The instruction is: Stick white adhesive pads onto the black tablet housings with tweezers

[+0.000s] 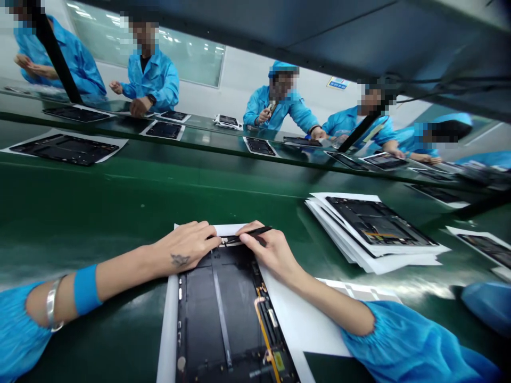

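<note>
A black tablet housing (239, 298) lies on white paper in front of me, with a grey strip down its middle and an orange flex cable (263, 330) along its right side. My right hand (275, 250) grips black tweezers (255, 232), their tips pointing left at the housing's far edge. My left hand (191, 244) rests over the far left corner of the housing. Its fingers are bent and closed near the tweezer tips, by small pale parts (227, 241); whatever they pinch is too small to make out.
To the right stands a stack of similar housings (375, 223) layered with white paper. Another housing (67, 146) lies at the far left of the green bench (167, 186). Several co-workers in blue sit across the conveyor (211, 146). A dark shelf (319, 37) hangs overhead.
</note>
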Demonstrator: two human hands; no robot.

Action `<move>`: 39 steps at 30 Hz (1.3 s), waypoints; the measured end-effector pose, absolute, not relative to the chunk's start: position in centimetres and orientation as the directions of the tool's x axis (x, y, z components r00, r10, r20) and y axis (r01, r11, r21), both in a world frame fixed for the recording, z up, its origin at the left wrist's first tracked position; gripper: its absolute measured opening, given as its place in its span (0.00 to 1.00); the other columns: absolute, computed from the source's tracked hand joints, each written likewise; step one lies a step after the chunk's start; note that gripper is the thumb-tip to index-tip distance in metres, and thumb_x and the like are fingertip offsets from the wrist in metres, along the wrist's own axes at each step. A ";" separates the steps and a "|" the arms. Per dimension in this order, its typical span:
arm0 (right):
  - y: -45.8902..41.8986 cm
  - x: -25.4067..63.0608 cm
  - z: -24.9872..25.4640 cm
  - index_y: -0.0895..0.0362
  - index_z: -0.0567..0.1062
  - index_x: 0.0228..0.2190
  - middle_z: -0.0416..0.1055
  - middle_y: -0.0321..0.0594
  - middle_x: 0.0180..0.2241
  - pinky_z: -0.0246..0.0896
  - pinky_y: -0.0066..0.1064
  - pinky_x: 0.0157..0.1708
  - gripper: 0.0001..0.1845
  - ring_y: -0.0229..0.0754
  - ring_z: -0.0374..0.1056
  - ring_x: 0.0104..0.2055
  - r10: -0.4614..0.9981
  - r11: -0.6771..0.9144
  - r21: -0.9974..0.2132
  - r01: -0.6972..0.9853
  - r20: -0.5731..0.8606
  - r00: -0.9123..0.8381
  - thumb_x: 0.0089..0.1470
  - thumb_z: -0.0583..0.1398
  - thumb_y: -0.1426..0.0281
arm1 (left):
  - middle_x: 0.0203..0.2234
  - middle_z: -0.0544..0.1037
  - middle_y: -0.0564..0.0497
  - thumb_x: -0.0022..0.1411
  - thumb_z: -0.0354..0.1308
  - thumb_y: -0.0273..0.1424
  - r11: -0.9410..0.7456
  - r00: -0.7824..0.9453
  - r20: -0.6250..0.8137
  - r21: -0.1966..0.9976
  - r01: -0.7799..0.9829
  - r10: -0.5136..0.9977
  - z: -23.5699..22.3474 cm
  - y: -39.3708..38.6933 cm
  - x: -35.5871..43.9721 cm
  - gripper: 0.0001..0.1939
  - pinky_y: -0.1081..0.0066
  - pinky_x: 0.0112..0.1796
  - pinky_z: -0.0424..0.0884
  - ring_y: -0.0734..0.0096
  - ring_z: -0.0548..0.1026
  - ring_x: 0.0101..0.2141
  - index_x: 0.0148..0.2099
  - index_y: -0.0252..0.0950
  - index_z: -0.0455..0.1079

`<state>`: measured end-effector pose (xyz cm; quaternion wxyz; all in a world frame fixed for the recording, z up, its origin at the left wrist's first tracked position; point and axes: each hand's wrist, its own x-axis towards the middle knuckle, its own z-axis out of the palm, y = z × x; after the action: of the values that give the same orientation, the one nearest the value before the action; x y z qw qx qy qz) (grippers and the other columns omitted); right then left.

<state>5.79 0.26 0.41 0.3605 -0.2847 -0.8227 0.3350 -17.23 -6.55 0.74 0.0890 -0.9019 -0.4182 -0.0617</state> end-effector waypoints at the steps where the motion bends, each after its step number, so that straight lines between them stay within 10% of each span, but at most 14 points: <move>1: 0.4 6.1 0.4 0.57 0.78 0.28 0.77 0.41 0.31 0.66 0.31 0.35 0.18 0.43 0.73 0.33 0.760 0.556 -0.794 0.248 0.364 -0.539 0.61 0.59 0.57 | 0.40 0.74 0.46 0.65 0.49 0.18 -0.642 0.651 0.193 -0.114 0.758 0.734 0.6 -6.5 -17.2 0.17 0.68 0.35 0.67 0.64 0.71 0.37 0.53 0.33 0.69; 13: 1.5 7.7 -0.3 0.59 0.76 0.26 0.71 0.38 0.25 0.66 0.34 0.37 0.22 0.40 0.68 0.30 0.958 0.138 -0.976 0.167 0.089 -0.272 0.50 0.65 0.50 | 0.41 0.73 0.45 0.66 0.45 0.16 -0.652 0.682 0.226 -0.201 0.732 0.696 0.4 -6.5 -17.1 0.25 0.68 0.33 0.63 0.66 0.70 0.34 0.61 0.37 0.65; 27: 1.4 8.2 0.1 0.57 0.75 0.27 0.72 0.39 0.27 0.64 0.32 0.35 0.21 0.42 0.68 0.32 0.928 0.301 -0.920 0.251 0.221 -0.301 0.57 0.60 0.52 | 0.42 0.73 0.45 0.64 0.46 0.16 -0.649 0.686 0.162 -0.228 0.726 0.710 1.0 -6.6 -17.1 0.26 0.68 0.33 0.64 0.65 0.70 0.36 0.61 0.38 0.64; 32: 1.0 7.9 3.4 0.55 0.73 0.32 0.72 0.39 0.33 0.62 0.31 0.37 0.16 0.42 0.68 0.36 0.762 0.610 -0.726 0.319 0.426 -0.488 0.64 0.54 0.57 | 0.39 0.73 0.47 0.64 0.51 0.19 -0.666 0.695 0.058 -0.240 0.707 0.717 2.0 -5.1 -15.8 0.30 0.67 0.31 0.64 0.64 0.71 0.33 0.66 0.43 0.60; 39: 2.7 4.9 5.5 0.56 0.73 0.34 0.73 0.40 0.32 0.61 0.31 0.38 0.08 0.42 0.68 0.38 0.490 0.833 -0.452 0.319 0.336 -0.804 0.63 0.54 0.73 | 0.43 0.74 0.44 0.65 0.52 0.22 -0.682 0.719 0.047 -0.279 0.676 0.694 1.8 -4.1 -15.0 0.30 0.66 0.33 0.69 0.61 0.74 0.36 0.66 0.44 0.59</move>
<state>4.93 2.66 5.50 0.2249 -0.2174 -0.9305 0.1906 -15.00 -4.11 1.78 0.1396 -0.9165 -0.3736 0.0312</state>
